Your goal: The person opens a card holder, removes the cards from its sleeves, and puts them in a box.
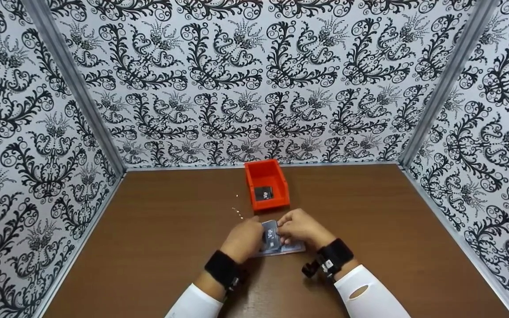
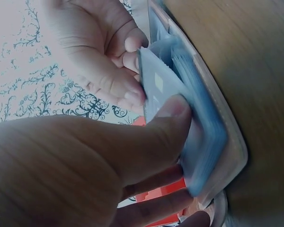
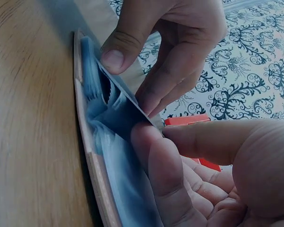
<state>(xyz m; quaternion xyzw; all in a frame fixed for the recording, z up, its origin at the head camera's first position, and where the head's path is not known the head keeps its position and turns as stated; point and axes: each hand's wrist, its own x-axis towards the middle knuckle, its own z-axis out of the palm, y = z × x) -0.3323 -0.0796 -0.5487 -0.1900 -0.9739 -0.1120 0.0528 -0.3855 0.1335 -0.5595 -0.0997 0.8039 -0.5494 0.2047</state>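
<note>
An open card holder [image 1: 296, 248] with clear plastic sleeves [image 2: 206, 127] lies on the table, its sleeve pages lifted off the pale cover [image 2: 236, 153]. A grey card [image 1: 272, 236] marked "Vip" stands tilted at the raised sleeve between the hands. My left hand [image 1: 243, 238] pinches the sleeve with the card, thumb flat on its face and fingers behind. From the other side my right hand [image 1: 301, 227] pinches the card's edge between thumb and fingertips, at the sleeve's opening. In the right wrist view the card [image 3: 125, 113] shows as a dark thin edge.
Beyond the hands stands a red bin [image 1: 271, 204] with a black "Vip" card [image 1: 263, 193] inside. Small white specks [image 1: 238, 213] show on the brown table [image 1: 170, 229] left of the bin. Patterned panels [image 1: 237, 88] wall the table at the back and sides.
</note>
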